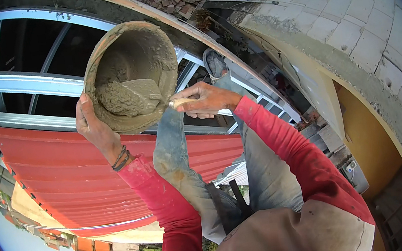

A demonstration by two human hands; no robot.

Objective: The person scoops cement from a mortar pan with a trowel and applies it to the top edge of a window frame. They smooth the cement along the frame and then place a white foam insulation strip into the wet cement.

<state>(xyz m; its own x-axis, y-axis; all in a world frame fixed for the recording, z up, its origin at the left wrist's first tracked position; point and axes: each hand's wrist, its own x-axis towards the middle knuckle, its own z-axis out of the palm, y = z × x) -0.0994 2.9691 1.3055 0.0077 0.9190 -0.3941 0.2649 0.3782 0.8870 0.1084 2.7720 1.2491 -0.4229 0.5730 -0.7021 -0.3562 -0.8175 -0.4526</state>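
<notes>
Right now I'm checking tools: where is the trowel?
In the head view, upper centre: the trowel sits blade-first in the mortar pan, gripped by the right hand; the left hand holds the pan's rim.

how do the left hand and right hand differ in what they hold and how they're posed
The left hand grips the rim of the round mortar pan from outside, raised with fingers upright; the right hand closes around the trowel's pale handle, fingers curled sideways. The left wrist wears dark bands; the right wrist shows none. Both come out of red sleeves and meet at the pan.
</notes>
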